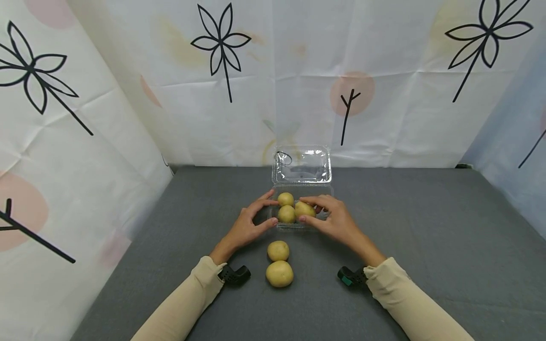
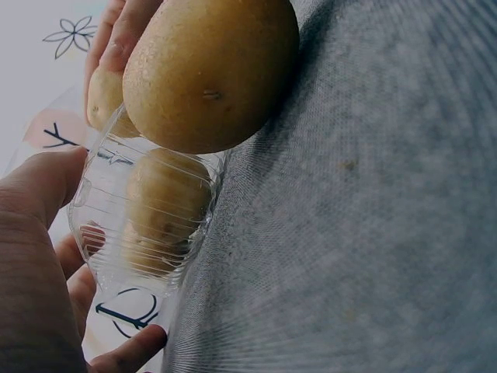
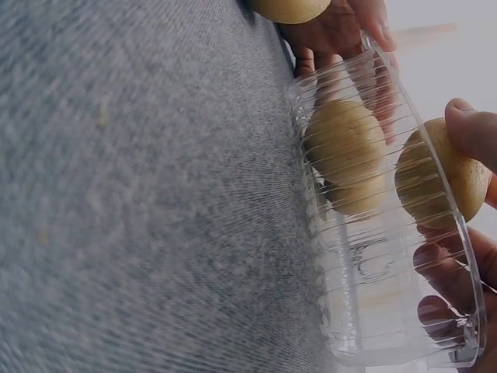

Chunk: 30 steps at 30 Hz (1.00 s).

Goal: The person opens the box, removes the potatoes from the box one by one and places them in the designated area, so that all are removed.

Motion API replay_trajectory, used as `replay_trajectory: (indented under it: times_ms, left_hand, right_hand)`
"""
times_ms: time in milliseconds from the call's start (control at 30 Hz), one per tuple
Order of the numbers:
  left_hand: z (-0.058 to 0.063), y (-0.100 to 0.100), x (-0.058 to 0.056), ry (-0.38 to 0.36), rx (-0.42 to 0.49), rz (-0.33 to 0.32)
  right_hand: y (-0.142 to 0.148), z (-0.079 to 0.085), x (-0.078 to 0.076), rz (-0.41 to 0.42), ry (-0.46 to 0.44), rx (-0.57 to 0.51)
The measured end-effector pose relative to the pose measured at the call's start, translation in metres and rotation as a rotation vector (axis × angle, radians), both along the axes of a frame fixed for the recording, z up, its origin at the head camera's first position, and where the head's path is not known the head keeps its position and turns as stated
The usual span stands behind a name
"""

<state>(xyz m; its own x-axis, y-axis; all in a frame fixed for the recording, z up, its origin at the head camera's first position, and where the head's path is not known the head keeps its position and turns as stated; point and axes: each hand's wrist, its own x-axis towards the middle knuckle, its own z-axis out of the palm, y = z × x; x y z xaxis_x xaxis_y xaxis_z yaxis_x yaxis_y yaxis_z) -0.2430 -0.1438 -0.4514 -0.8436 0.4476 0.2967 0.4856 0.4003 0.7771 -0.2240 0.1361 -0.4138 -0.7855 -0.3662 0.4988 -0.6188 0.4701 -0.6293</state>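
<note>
A clear plastic clamshell container [image 1: 326, 190] lies with its lid [image 1: 302, 173] raised at the back. Two potatoes, a far one [image 1: 285, 199] and a near one [image 1: 286, 214], sit in its left part. My right hand [image 1: 339, 221] pinches a third potato [image 3: 443, 175] between thumb and fingers, just above the tray's rim beside those two. At the left end my left hand [image 1: 247, 225] holds the container, its thumb [image 2: 46, 183] at the rim and its fingers spread along the end wall.
Two more potatoes, one smaller [image 1: 278, 250] and one larger [image 1: 279, 273], lie in a row on the grey tabletop [image 1: 204, 199] in front of the container, between the forearms. A patterned white cloth [image 1: 298, 57] hangs behind the table and at both sides.
</note>
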Motion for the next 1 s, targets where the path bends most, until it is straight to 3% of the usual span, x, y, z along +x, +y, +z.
replay_trajectory:
  times_ms: [700, 1000]
  left_hand:
    - [-0.002, 0.000, -0.001, 0.006, -0.003, 0.004]
    - [-0.002, 0.000, -0.002, 0.017, 0.001, 0.001]
  right_hand:
    - [0.004, 0.014, 0.007, 0.025, -0.012, -0.040]
    - [0.005, 0.018, 0.011, 0.114, -0.009, -0.033]
